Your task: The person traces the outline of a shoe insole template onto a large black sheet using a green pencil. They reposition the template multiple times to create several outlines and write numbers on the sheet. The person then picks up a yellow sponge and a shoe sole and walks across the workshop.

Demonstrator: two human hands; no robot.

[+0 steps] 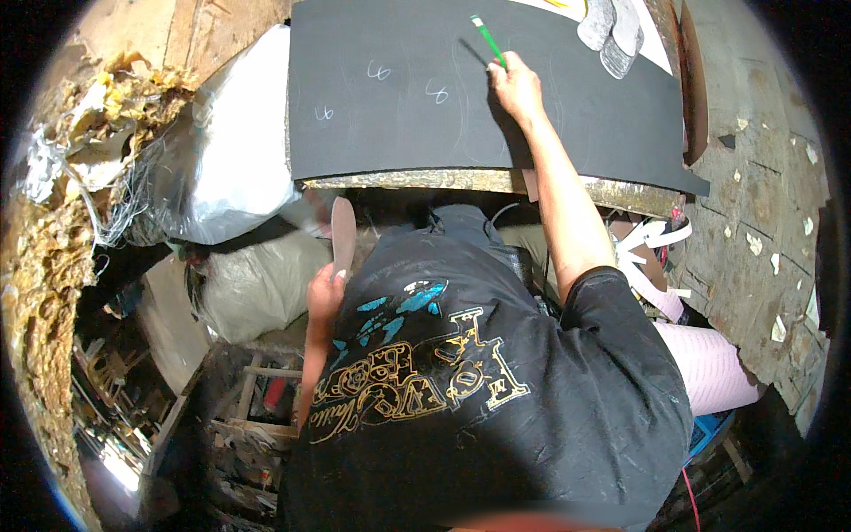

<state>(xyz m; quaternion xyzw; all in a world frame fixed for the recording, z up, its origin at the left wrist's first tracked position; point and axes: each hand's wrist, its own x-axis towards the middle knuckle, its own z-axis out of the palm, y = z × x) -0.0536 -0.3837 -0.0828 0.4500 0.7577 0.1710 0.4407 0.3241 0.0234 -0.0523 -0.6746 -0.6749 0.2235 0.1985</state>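
Note:
A large dark grey sheet (372, 133) lies over the worktable before me, with faint sole-shaped outlines and pale handwritten marks on it. My right hand (517, 89) reaches over the sheet, its fingers closed round a slim green pen (486, 37) whose white-banded end points up and away. Lower down on the left, my left hand (325, 297) hangs beside my body, short of the table edge. Between its thumb and fingers it grips a thin beige sole-shaped template (343, 232), held upright.
Grey sole-shaped pieces (612, 35) lie on white paper at the far right. The table's worn wooden edge (417, 181) runs in front of me. A full white plastic bag (244, 133) leans against its left side. At right are a pink roll (709, 365) and white straps (640, 253).

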